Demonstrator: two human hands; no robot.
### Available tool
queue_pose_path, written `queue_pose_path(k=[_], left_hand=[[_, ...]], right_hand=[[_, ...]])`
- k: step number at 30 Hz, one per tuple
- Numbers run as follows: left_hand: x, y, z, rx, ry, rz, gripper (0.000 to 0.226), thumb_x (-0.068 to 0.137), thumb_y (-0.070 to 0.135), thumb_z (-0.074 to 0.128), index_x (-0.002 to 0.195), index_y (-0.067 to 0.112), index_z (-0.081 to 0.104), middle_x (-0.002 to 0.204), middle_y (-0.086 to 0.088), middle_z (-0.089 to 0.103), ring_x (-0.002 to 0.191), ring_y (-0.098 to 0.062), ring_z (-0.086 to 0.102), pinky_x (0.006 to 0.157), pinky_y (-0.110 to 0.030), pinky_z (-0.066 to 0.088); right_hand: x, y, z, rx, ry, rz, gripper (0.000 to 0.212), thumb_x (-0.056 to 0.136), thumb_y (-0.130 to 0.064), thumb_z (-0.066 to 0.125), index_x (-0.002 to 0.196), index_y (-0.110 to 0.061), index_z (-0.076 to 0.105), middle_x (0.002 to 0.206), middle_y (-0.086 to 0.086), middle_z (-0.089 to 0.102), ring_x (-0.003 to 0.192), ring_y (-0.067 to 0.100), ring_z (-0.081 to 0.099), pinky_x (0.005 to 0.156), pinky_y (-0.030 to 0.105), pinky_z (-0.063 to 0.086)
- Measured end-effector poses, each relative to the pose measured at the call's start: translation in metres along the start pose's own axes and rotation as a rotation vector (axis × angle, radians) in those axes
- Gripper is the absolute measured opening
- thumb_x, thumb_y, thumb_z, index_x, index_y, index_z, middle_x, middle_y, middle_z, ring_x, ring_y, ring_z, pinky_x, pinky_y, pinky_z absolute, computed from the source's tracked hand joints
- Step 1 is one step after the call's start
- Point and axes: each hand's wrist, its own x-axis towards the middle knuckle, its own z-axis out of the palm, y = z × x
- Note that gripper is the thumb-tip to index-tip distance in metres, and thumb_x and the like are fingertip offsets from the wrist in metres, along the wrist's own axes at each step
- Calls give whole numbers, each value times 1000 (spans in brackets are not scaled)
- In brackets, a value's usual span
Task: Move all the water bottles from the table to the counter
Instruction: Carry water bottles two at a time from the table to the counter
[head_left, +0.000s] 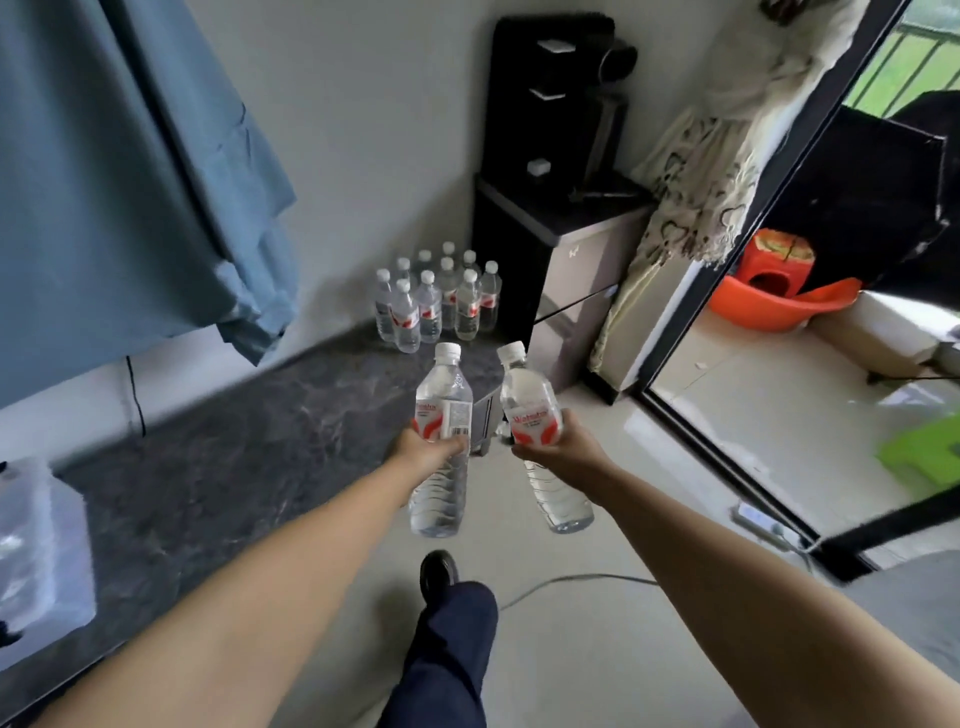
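My left hand (426, 448) grips a clear water bottle (441, 400) with a white cap and red-and-white label, held upright in the air. My right hand (558, 447) grips a second bottle (527, 400) of the same kind, tilted slightly left. Both bottles hang over the floor just off the end of the dark marbled counter (234, 457). Several more bottles (439, 301) stand in a cluster at the counter's far end, against the wall.
A black water dispenser (550, 223) stands right of the counter's end. A clear plastic box (36, 545) sits on the counter at near left. Blue cloth (130, 171) hangs above. A cable (576, 579) lies on the floor; a glass door frame (727, 415) is right.
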Motion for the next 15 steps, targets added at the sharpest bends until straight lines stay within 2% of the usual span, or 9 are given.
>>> queue_pose_path(k=[2,5,8,10,13,15], left_hand=[[42,17,0,-20,1,-1,58,71,26,85,122,13,60,117,-8,70,103,-29,68,98,-43,53],[98,46,-5,-31,-27,5,54,79,21,79,126,8,57,123,-8,66,111,-29,64,96,-33,50],[162,77,-17,-35,-39,-38,50,83,20,76,127,7,56,119,-6,64,114,-28,62,91,-29,46],[196,90,-25,-4,-38,-55,51,78,27,79,123,10,59,114,-4,67,109,-27,64,95,-32,49],[247,94,-32,26,-21,-98,58,66,36,84,116,18,62,108,-5,71,101,-26,67,97,-45,52],[268,93,-33,30,-6,-122,54,66,34,85,112,19,61,106,-4,71,100,-26,67,96,-45,53]], right_hand=[[47,-9,3,-21,-22,0,59,65,-26,87,109,-15,50,99,4,67,87,18,66,73,32,57],[119,-20,7,-72,-18,16,67,56,-38,87,110,-17,53,97,2,69,91,22,68,79,42,59],[181,-54,12,-55,0,50,57,69,-24,84,110,-19,45,96,-1,61,89,17,62,73,31,52],[219,-68,17,-32,2,65,55,73,-20,83,110,-19,43,96,0,60,88,19,61,74,32,53],[270,-78,32,-7,32,94,53,71,-22,83,107,-18,44,95,6,61,91,29,65,83,49,56],[300,-70,42,9,45,120,57,63,-29,84,105,-17,47,93,6,65,90,30,67,81,54,56]])
